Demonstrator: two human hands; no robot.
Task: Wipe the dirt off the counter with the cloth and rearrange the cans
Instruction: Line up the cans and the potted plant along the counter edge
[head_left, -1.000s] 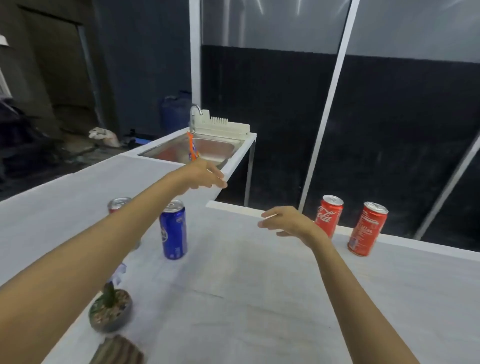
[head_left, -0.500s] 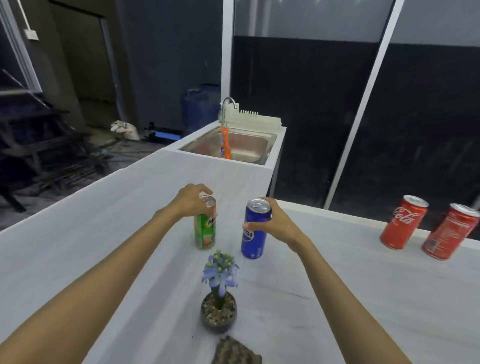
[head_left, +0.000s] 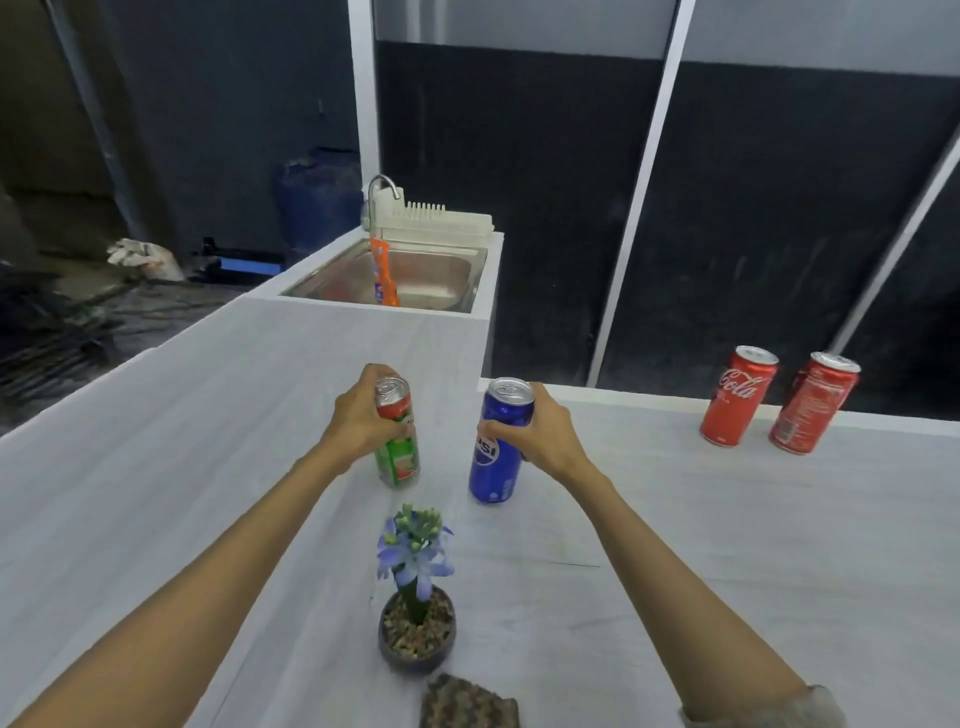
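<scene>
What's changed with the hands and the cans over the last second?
A second ago both hands were open and empty, stretched out above the counter. They drew back and down: the left hand now grips the green can and the right hand grips the blue can. Unchanged: the Coca-Cola can, the other red can and the potted flower.

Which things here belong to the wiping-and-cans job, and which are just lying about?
Job: green-and-red can, gripped by left hand; blue Pepsi can, gripped by right hand; red Coca-Cola can; second red can; white counter.
Lying about: potted blue flower; steel sink; white dish rack.
</scene>
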